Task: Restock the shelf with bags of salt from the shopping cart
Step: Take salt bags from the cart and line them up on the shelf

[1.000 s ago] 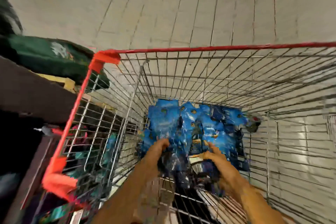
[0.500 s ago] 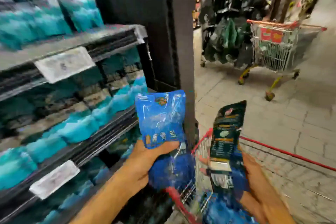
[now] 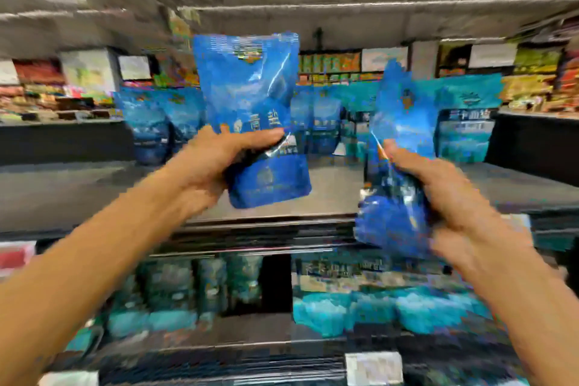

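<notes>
The left hand holds 1 blue bag of salt upright in front of the dark shelf, its fingers clamped across the bag's middle so that the thumb lies over the printed face. The bag's sealed top edge stands above the hand and its lower part bulges beneath the grip, hanging just above the shelf's front lip.

The right hand grips a second blue bag, right of the first and a little lower. This bag is crumpled and tilted, its lower end hanging in front of the shelf's front lip. The fingers of this hand are wrapped tight around the bag's right side; blur keeps each finger from being told apart.

The 2 bags are near each other but apart, with bare shelf showing between them.

At the back of the shelf stands a row of blue and teal bags, upright and facing forward, behind both held bags. Below the shelf, a lower tier carries teal packets lying in a row to the right and darker packs to the left. A white price label sits on the front rail of that lower tier, under the right hand. Beyond the shelf, other aisles of goods appear only as coloured blur.
</notes>
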Available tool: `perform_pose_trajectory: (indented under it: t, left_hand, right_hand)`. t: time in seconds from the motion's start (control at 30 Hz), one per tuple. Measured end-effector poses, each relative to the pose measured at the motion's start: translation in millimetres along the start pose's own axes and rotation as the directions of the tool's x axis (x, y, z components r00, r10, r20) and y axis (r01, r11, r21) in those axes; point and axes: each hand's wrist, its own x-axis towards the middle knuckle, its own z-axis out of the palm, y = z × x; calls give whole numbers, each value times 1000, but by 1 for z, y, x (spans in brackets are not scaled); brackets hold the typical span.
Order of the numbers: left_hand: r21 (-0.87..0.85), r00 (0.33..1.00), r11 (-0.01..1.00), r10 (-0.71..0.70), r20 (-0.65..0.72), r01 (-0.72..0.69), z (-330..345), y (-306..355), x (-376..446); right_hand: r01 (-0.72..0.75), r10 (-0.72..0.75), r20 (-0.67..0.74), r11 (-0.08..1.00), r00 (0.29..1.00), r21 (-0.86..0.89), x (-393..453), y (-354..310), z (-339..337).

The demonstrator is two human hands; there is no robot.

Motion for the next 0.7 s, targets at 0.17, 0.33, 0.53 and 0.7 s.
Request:
perform_pose_trajectory:
  t: [0.17,0.33,0.53,0.7]
  left_hand:
    - [48,981,993,-103,-165,112,-97,-4,75]
    - [100,937,978,-141,-320,182,-149,-50,157]
    - [326,956,921,-127,-263,212,-183,-102,232]
    - [614,969,754,-131,-209,234,-208,-136,238]
  right_hand:
    - [143,-149,-147,988,978,-54,144,9,79]
    - [93,-140,-266,979,954,-183,259,35,119]
    - [22,-94,-153,909,984,-416,326,50,133]
    - [-58,35,-48,732,998,-679,332,70,117]
